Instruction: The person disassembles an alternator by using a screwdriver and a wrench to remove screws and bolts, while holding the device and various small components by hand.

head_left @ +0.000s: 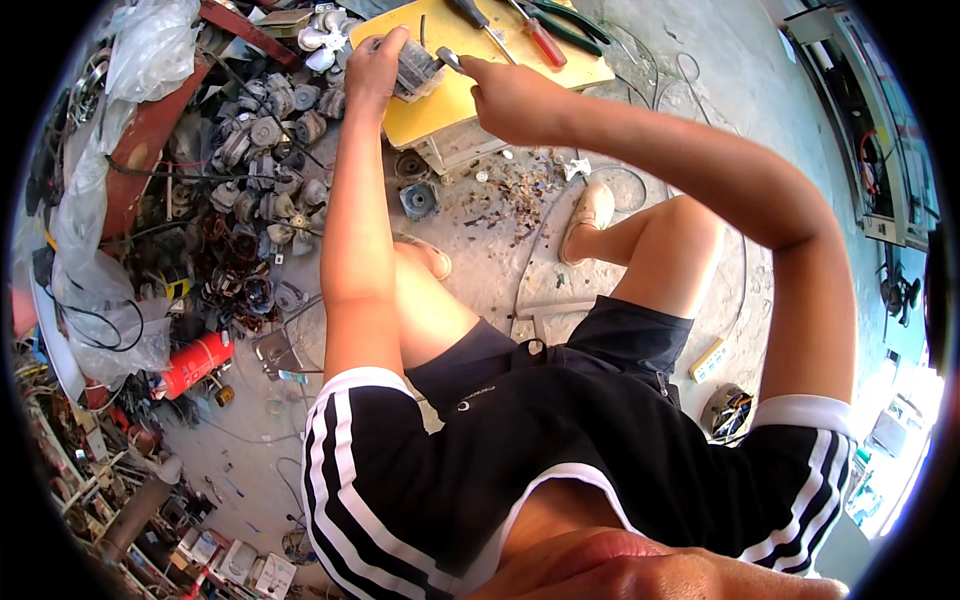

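Observation:
My left hand [372,75] is closed around a small grey electric motor [415,72], holding it at the near-left part of a yellow-topped low table [440,112]. Its thumb points up along the motor's side. My right hand [515,100] is closed just right of the motor. A small grey metal piece [450,60] shows between its fingertips and the motor; the rest of it is hidden by the fingers. Beyond my hands lie a dark-handled screwdriver [468,13], a red-handled screwdriver [543,44] and dark green pliers [568,27].
Many used motors [265,135] are heaped on the floor at left, beside clear plastic sheeting [150,60] and a red cylinder [197,364]. A square motor part [419,200] and scattered scraps [520,205] lie below the table. Thin cables [740,290] cross the floor at right.

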Demonstrator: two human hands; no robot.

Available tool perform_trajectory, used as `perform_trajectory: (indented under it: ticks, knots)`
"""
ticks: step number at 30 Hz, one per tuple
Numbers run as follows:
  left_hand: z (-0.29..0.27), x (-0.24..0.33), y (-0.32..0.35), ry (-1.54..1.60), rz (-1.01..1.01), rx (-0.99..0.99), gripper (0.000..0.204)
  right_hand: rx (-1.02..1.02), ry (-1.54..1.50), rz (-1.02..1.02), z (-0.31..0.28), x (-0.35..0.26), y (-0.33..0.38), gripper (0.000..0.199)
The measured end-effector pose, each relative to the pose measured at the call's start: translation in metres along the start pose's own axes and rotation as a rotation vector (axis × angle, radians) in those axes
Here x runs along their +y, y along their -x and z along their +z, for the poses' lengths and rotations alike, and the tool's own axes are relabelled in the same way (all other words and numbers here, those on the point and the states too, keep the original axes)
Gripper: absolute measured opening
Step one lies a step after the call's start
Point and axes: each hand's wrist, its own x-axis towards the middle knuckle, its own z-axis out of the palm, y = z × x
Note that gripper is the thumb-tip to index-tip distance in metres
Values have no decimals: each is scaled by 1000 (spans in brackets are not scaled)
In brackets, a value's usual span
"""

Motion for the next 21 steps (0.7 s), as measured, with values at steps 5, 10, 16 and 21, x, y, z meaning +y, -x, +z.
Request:
perform_trajectory:
  ticks: [5,10,16,21]
  knots:
    - [-2,19,18,-459,102,14,65,304,-199,-212,52,43,22,52]
    - [9,18,14,-451,58,-35,65,530,-243,-244,99,72,11,56]
    - [-6,4,8,-437,30,-26,64,62,-595,-50,53,48,25,57]
    - [5,15,15,-521,45,-41,68,-380,-1776,366,-42,14,4,26]
